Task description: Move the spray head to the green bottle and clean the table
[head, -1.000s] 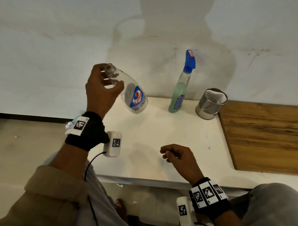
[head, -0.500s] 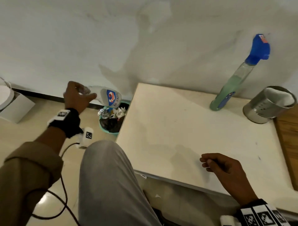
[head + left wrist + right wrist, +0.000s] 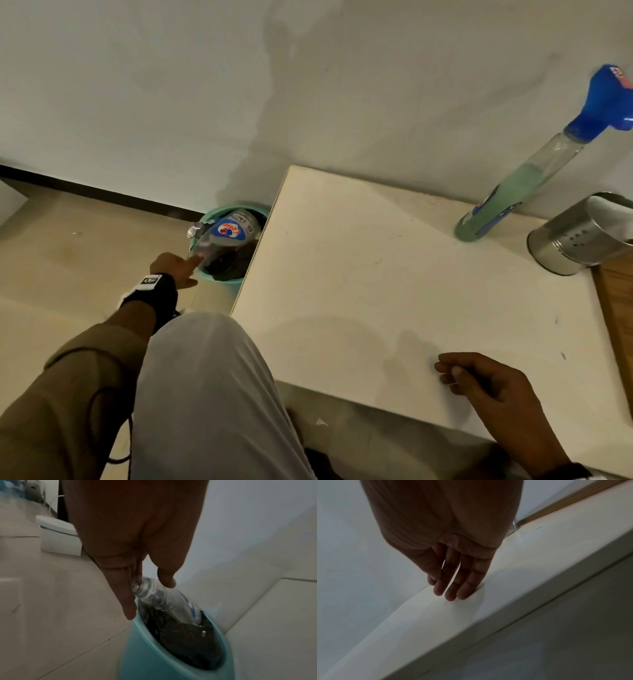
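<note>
The green bottle (image 3: pixel 507 195) stands tilted at the back right of the white table (image 3: pixel 376 274), with the blue spray head (image 3: pixel 606 99) on its neck. An empty clear bottle (image 3: pixel 229 233) with no cap lies in the teal bin (image 3: pixel 222 277) on the floor beside the table's left edge. My left hand (image 3: pixel 181 267) is low at the bin. In the left wrist view its straight fingers (image 3: pixel 126 599) lie along the clear bottle (image 3: pixel 171 601) by its neck, and the thumb tip touches its shoulder. My right hand (image 3: pixel 479 377) rests on the table near the front edge, loosely curled and holding nothing.
A perforated steel cup (image 3: pixel 579 236) with white cloth or paper inside stands right of the green bottle. A wooden surface (image 3: pixel 616 301) adjoins the table on the right. The bin (image 3: pixel 154 649) holds dark rubbish. A white box (image 3: pixel 58 538) sits on the floor by the wall.
My left hand carried the clear bottle from above the table down to the left and into the teal bin, and its fingers have straightened. The right hand stayed on the table.
</note>
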The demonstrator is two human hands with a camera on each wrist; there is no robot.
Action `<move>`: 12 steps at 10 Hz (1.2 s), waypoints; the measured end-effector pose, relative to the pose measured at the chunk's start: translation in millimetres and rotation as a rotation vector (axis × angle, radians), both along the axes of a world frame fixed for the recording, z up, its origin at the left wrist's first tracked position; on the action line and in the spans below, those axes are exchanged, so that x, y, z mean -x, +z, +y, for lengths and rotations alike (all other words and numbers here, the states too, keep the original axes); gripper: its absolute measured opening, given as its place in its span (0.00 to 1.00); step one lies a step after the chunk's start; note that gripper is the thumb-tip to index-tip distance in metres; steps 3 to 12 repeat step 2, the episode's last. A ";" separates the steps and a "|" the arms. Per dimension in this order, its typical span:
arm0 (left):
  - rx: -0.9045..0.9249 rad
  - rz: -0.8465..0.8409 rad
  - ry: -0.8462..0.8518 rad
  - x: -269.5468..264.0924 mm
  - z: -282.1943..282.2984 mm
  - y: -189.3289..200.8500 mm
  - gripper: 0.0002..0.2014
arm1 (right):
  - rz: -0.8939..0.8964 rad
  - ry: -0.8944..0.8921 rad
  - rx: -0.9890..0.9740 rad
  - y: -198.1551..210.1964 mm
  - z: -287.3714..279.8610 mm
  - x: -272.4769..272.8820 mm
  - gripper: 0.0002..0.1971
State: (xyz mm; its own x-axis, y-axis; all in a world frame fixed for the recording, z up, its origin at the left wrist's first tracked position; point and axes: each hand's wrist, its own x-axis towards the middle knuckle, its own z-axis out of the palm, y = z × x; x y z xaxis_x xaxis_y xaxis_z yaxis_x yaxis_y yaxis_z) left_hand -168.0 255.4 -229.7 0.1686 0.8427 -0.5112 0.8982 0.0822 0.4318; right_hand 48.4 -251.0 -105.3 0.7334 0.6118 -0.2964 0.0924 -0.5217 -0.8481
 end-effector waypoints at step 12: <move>-0.026 0.053 -0.001 27.4 0.7 13.5 0.35 | -0.004 -0.041 0.012 2.2 -0.5 -1.3 0.14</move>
